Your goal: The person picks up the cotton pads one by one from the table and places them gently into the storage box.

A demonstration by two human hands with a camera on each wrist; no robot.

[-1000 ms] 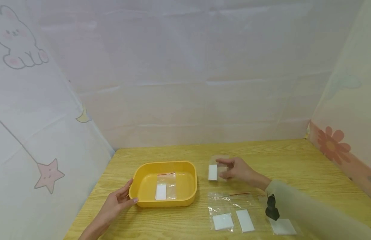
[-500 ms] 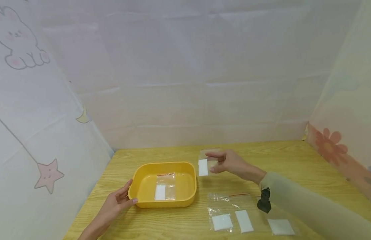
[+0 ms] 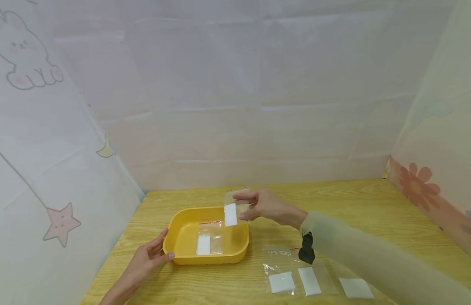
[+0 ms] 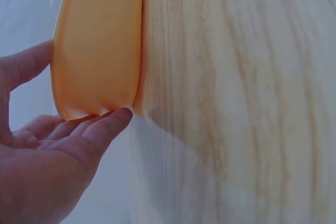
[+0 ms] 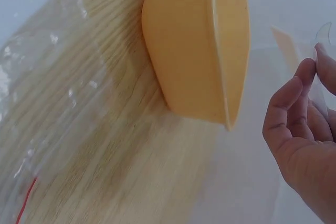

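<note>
The right hand [image 3: 267, 207] pinched a small clear bag [image 3: 235, 207] by its top edge, holding it above the far right rim of the yellow tray [image 3: 170, 235]. Thin, light and probably slippery, the bag hung limp. The left hand [image 3: 148, 256] rested open-fingered against the tray's left wall on the bench [image 3: 372, 212].

The left hand [image 3: 149, 256] lies near the table's front-left corner, palm turned inward, fingers straight, thumb up, its fingertips [image 4: 113, 121] touching what lies before them. The left forearm runs back to the front edge. The right arm, in a pale green sleeve [image 3: 357, 256], reaches from the front-right corner toward the middle, raised off the table. The right hand [image 3: 267, 207] pinches between thumb and fingers [image 5: 286, 108].
</note>
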